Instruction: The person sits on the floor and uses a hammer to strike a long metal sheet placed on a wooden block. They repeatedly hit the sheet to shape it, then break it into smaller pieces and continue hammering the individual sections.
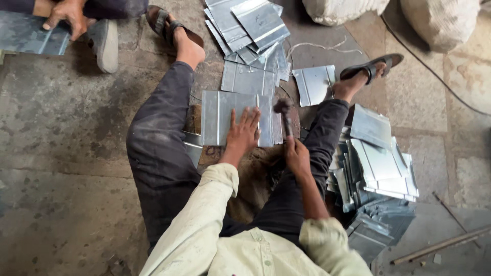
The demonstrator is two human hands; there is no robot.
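While the left hand (243, 129) lies spread flat on the metal sheet (220, 117) between the person's legs, the right hand (296, 156) grips a hammer (284, 115), its head poised just beside the sheet's right edge, handle running toward the body.

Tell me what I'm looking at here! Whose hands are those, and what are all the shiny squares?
The camera sits on a person's head and looks down, so you see their own arms and legs as they sit on the stone floor. Their left hand lies flat on a shiny metal sheet between their legs. Their right hand grips a hammer, its head just above the sheet's edge. More sheets lie ahead in a pile and in a stack on the right. At top left, another person's hand rests on a sheet too.
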